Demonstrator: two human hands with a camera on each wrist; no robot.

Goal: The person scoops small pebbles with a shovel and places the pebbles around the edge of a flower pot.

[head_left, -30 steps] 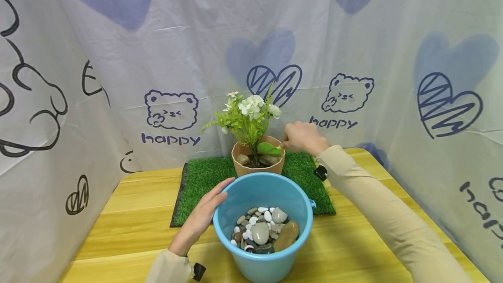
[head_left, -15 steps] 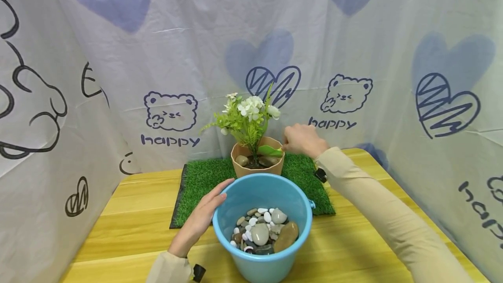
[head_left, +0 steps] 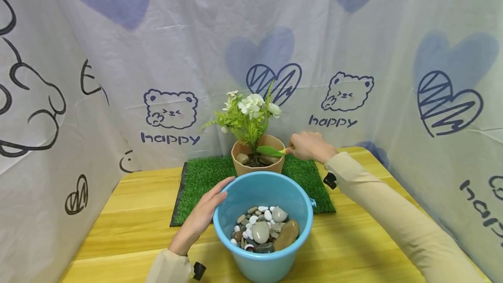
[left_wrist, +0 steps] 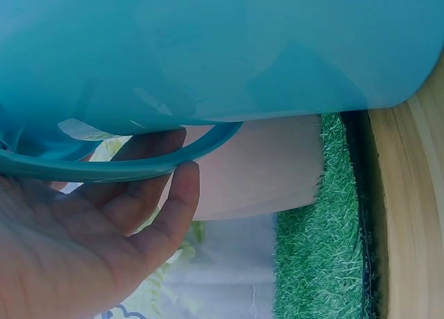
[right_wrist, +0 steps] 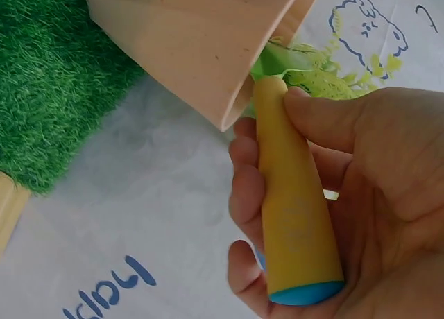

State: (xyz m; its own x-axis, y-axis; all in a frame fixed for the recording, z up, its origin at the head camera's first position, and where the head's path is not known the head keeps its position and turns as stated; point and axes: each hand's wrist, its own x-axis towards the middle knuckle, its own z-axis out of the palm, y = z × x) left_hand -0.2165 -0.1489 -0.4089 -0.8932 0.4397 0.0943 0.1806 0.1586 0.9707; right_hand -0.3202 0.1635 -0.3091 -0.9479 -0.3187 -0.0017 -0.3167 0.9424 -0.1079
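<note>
Right hand (head_left: pixel 312 146) is now farther right and slightly lower in the head view than one second ago, exposing more of the neck of the trowel (head_left: pixel 270 150). Wood-grain table (head_left: pixel 137 213) supports the artificial grass mat (head_left: pixel 208 184). Left hand (head_left: pixel 200 215) holds the left rim of the blue bucket (head_left: pixel 264 266), thumb over the edge, fingers along the outer side. Inside the bucket lie stones (head_left: pixel 260 233): small white pebbles, grey stones and a large brown one. Behind the bucket, the peach pot (right_wrist: pixel 187 48) stands on the mat, containing dark soil, stones and the white-flowered plant (head_left: pixel 250 119). Trowel blade, green, lies over the pot opening, right of the stems; blade contact with the soil cannot be determined. Right hand curls around the yellow handle (right_wrist: pixel 295 201), with its blue end cap (right_wrist: pixel 306 292) exposed, just outside the pot's right rim.
</note>
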